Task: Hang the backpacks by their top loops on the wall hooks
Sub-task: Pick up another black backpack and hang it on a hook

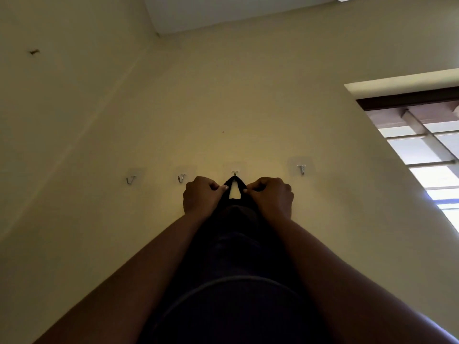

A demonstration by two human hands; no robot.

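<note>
A dark backpack (233,256) is held up against the cream wall between my arms. Its black top loop (234,182) is stretched into a peak just under the third metal hook (234,173); whether the loop sits on the hook I cannot tell. My left hand (202,196) pinches the loop's left side and my right hand (272,197) pinches its right side. Three more adhesive hooks are bare: one at the far left (130,180), one next to my left hand (181,178), one at the right (301,168).
The hooks form a row on the cream wall (223,108). A window with a dark frame (422,135) opens at the right. A side wall meets this wall at the left, and the white ceiling (223,11) shows at the top.
</note>
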